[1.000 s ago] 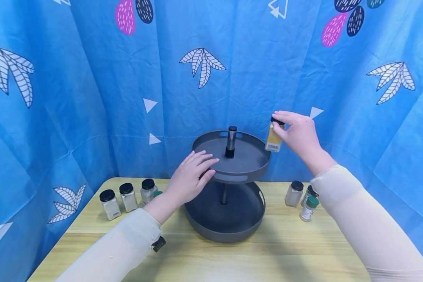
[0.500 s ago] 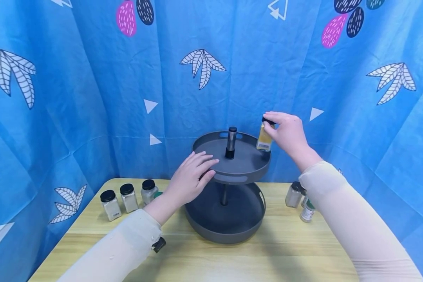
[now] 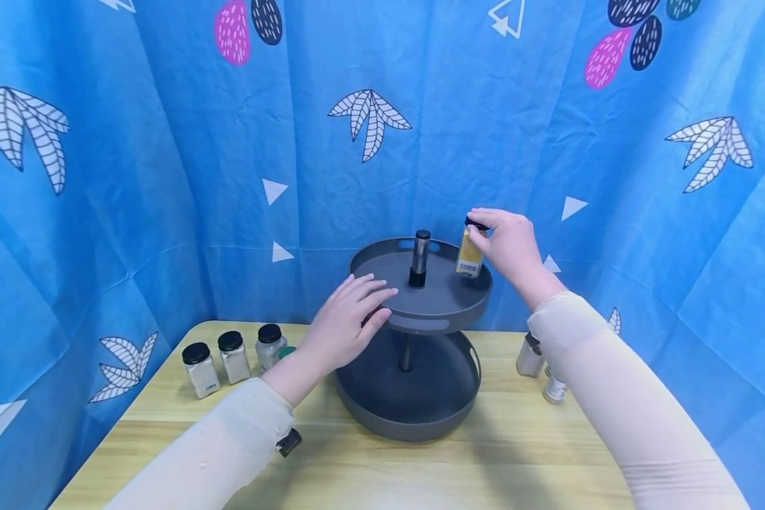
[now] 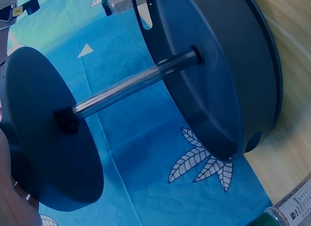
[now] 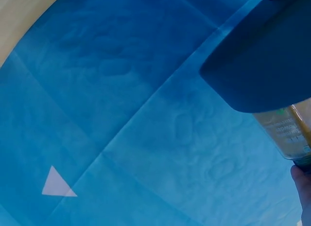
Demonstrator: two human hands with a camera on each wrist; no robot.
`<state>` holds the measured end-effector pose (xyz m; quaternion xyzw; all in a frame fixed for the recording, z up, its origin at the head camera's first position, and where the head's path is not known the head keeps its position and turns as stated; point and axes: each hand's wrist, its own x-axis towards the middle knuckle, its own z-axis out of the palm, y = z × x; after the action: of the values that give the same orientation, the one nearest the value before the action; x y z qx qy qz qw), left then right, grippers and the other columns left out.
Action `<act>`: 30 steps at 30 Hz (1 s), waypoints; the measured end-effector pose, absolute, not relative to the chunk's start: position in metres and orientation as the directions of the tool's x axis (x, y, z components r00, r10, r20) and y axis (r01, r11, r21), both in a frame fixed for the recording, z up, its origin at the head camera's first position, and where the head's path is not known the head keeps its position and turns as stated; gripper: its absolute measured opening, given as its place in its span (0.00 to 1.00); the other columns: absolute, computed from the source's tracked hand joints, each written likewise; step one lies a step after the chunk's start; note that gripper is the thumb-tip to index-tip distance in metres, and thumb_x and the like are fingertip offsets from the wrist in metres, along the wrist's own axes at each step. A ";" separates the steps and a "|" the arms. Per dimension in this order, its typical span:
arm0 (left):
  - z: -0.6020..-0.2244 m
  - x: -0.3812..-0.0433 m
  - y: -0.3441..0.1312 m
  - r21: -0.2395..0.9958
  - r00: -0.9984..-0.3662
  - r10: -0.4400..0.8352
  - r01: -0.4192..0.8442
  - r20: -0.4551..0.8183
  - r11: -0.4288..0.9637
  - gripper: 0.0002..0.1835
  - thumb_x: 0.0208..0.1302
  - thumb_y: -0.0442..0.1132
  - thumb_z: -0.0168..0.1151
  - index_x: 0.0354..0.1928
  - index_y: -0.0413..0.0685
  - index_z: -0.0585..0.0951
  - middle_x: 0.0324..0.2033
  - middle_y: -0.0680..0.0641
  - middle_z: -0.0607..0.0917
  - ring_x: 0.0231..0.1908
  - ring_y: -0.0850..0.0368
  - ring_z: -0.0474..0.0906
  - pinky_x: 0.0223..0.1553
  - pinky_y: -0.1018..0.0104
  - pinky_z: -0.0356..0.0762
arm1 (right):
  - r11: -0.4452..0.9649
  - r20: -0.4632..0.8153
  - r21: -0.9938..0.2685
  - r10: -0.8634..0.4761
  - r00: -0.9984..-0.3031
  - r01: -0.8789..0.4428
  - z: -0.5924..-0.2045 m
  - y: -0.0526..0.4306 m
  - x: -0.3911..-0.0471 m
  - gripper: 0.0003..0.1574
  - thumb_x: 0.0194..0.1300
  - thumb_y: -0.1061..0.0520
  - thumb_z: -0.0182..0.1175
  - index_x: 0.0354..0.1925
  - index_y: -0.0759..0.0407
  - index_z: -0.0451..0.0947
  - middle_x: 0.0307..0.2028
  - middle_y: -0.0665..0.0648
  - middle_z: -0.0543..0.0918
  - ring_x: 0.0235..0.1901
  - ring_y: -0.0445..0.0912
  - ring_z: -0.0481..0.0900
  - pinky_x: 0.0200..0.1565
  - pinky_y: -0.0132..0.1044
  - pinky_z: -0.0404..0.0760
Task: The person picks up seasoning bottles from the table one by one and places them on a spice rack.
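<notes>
Right hand (image 3: 508, 244), fingers pinching a black-capped yellow jar (image 3: 469, 256) by its top, jar just below them, left hand (image 3: 344, 321), fingers loosely extended, grey upper tray (image 3: 443, 294) at their tips.

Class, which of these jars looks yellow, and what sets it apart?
The held jar, in the right hand by the upper tray; the other jars look pale and stand on the table.
</notes>
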<state>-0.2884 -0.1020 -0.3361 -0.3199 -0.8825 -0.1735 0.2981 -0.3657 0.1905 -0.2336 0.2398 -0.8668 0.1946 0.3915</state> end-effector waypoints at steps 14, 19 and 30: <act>-0.337 -0.288 -0.102 0.115 -0.613 0.462 0.671 0.641 0.732 0.22 0.78 0.54 0.49 0.67 0.57 0.77 0.66 0.48 0.76 0.72 0.50 0.62 0.75 0.48 0.50 | 0.818 0.721 -0.184 -0.264 -0.640 -0.545 -0.248 0.189 -0.375 0.20 0.68 0.59 0.65 0.57 0.61 0.83 0.55 0.61 0.84 0.53 0.56 0.83 0.48 0.51 0.85; -0.337 -0.288 -0.102 0.117 -0.616 0.459 0.669 0.640 0.734 0.22 0.78 0.54 0.49 0.67 0.58 0.77 0.66 0.48 0.76 0.72 0.50 0.62 0.75 0.48 0.51 | 0.811 0.721 -0.176 -0.279 -0.634 -0.558 -0.248 0.188 -0.375 0.19 0.68 0.59 0.65 0.56 0.62 0.83 0.55 0.61 0.84 0.54 0.55 0.83 0.48 0.51 0.85; -0.338 -0.289 -0.103 0.108 -0.609 0.462 0.671 0.645 0.734 0.23 0.78 0.55 0.48 0.67 0.58 0.77 0.66 0.48 0.76 0.72 0.50 0.62 0.75 0.47 0.51 | 0.810 0.710 -0.177 -0.288 -0.642 -0.559 -0.251 0.187 -0.377 0.19 0.68 0.60 0.65 0.57 0.62 0.83 0.55 0.62 0.84 0.55 0.56 0.82 0.49 0.51 0.85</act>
<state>-0.2892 -0.1025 -0.3377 -0.3216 -0.8803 -0.1719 0.3035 -0.3769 0.1872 -0.2509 0.2393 -0.8851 0.1944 0.3486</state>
